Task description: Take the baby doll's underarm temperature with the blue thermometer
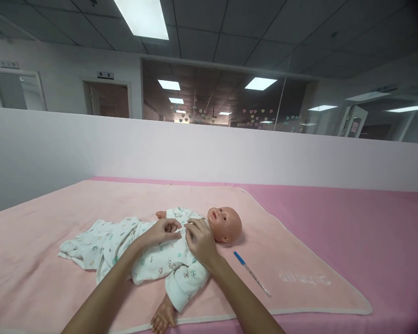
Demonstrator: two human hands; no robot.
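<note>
A baby doll (228, 225) lies on its back, head to the right, in a white printed baby outfit (160, 262). My left hand (163, 232) is at the outfit's chest, fingers curled and thumb below them, gripping the cloth. Close beside it, my right hand (200, 239) has its fingers bent down onto the same front, near the doll's neck, pinching the fabric. The fingertips partly hide the spot they work on. One doll hand (163, 316) sticks out of the near sleeve. The outfit's legs lie loosely to the left.
A pen with a blue cap (252, 274) lies right of the doll. Beneath them is a peach blanket (292, 260) with a pale edge, spread over a pink surface (379, 246). A white partition (209, 153) stands behind.
</note>
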